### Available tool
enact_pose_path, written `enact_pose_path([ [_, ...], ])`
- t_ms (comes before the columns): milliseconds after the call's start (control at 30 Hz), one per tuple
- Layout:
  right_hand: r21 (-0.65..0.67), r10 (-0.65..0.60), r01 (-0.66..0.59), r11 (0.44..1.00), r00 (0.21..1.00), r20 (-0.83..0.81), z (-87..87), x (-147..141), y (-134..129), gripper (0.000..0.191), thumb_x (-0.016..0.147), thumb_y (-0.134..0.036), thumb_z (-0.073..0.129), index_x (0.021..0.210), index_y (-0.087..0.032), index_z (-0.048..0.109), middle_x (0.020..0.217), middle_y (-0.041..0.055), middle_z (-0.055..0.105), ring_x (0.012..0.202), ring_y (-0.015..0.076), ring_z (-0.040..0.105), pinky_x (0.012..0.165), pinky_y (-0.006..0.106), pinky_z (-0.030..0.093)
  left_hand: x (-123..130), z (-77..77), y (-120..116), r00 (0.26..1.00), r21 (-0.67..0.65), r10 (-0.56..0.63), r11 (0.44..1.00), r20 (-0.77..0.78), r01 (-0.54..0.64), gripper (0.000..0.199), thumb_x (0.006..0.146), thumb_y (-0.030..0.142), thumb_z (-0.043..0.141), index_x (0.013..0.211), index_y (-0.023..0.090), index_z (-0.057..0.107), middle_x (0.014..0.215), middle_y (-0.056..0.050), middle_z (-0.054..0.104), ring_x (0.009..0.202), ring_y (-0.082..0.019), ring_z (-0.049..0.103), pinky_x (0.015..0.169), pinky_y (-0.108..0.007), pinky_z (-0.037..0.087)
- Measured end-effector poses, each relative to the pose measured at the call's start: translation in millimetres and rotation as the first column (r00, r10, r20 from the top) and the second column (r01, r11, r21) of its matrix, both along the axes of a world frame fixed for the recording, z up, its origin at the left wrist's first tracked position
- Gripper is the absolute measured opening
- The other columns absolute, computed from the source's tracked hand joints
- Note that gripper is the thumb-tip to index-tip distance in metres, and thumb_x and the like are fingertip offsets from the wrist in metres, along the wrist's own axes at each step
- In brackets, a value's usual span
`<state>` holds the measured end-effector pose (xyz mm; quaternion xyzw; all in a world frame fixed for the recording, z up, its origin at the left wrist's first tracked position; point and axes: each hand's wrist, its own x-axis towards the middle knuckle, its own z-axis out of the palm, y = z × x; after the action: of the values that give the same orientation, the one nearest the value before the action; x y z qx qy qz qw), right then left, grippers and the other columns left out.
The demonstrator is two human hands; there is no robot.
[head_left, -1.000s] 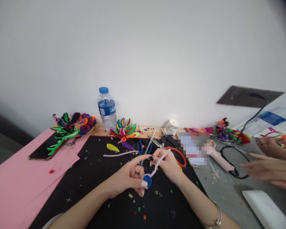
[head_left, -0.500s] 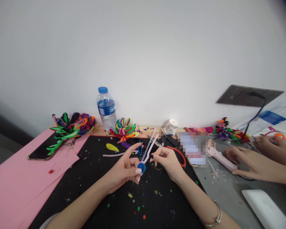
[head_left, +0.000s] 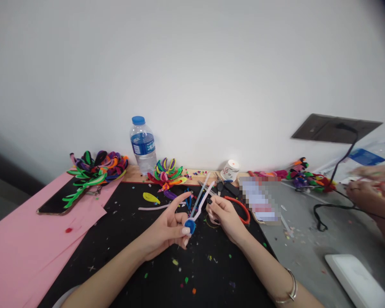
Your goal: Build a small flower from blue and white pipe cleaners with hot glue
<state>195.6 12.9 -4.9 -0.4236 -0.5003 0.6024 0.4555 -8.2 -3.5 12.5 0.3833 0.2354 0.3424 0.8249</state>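
My left hand [head_left: 170, 229] pinches a small blue disc [head_left: 190, 225], which looks like coiled pipe cleaner, between thumb and fingers, with the index finger raised. A pale pink pipe cleaner [head_left: 201, 206] goes around the disc, its two ends standing up and apart. My right hand [head_left: 224, 214] has its fingers curled closed at the right-hand end, thumb and index against it; the exact contact is partly hidden. Behind my hands lie scissors with red handles [head_left: 244, 209], a yellow pipe cleaner loop [head_left: 151, 198] and a loose pale pipe cleaner [head_left: 152, 208].
A water bottle [head_left: 143, 147], paper cup [head_left: 230, 170] and pipe cleaner bunches [head_left: 98, 169] stand by the wall. A dark phone [head_left: 56, 201] rests on pink paper [head_left: 16, 244]. At right are a blurred-out phone [head_left: 261, 200], black cable [head_left: 322, 214], white box [head_left: 356, 273] and a co-worker's hands [head_left: 368, 194].
My right fingers have slid up and slightly right along the pale pipe cleaner. My left hand stays put. The co-worker's hands moved right, and the pale pink tool beside them is gone from the table.
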Motion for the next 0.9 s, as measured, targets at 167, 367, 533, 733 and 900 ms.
enact_pose_path([
  [167,-0.05,-0.039,0.028,0.998,0.975,-0.22,7.7,-3,-2,0.021,0.074,-0.031,0.066,0.069,-0.016,0.051,0.073,0.0019,0.062,0.06,0.0098,0.055,0.058,0.022,0.042,1,-5.6,0,1.0,0.014,0.005,1.0,0.013,-0.005,0.084,0.072,0.01,0.065,0.135,0.038,0.018,0.07,0.005,0.05,0.055,-0.008,0.055,0.052,-0.021,0.048],
  [367,-0.182,-0.042,-0.06,0.981,0.86,-0.509,14.9,-2,-2,0.026,0.073,-0.03,0.067,0.068,-0.019,0.045,0.058,-0.0046,0.056,0.066,0.0127,0.061,0.08,0.034,0.046,1,-2.5,-1,1.0,0.007,-0.001,1.0,0.006,0.001,0.082,0.072,0.009,0.065,0.135,0.037,0.02,0.071,0.004,0.051,0.054,-0.008,0.055,0.053,-0.021,0.048],
  [533,-0.216,-0.024,-0.105,0.971,0.853,-0.522,18.0,3,-1,0.024,0.078,-0.028,0.063,0.071,-0.02,0.041,0.052,-0.0108,0.041,0.034,0.0008,0.022,0.038,0.013,0.035,1,1.5,-1,1.0,-0.015,-0.006,1.0,0.005,0.006,0.086,0.072,0.009,0.065,0.136,0.037,0.016,0.071,0.004,0.051,0.054,-0.008,0.055,0.053,-0.022,0.048],
  [733,-0.207,0.159,-0.208,0.956,0.96,-0.231,14.5,2,-4,0.023,0.078,-0.03,0.06,0.07,-0.017,0.042,0.061,-0.0043,0.058,0.034,-0.0006,0.014,0.032,0.014,0.009,1,0.6,-1,0.999,-0.014,0.012,1.0,0.041,-0.011,0.085,0.071,0.009,0.065,0.136,0.037,0.018,0.07,0.004,0.051,0.055,-0.008,0.055,0.054,-0.021,0.048],
  [900,-0.297,0.449,-0.44,0.848,0.893,-0.039,14.3,3,-7,0.019,0.082,-0.032,0.053,0.079,-0.014,0.057,0.04,-0.0075,0.048,0.029,0.0019,0.02,0.032,0.017,0.01,0,-1.8,2,0.999,-0.005,0.021,1.0,0.043,-0.021,0.086,0.072,0.011,0.065,0.136,0.038,0.014,0.069,0.004,0.052,0.054,-0.008,0.054,0.053,-0.021,0.047],
])
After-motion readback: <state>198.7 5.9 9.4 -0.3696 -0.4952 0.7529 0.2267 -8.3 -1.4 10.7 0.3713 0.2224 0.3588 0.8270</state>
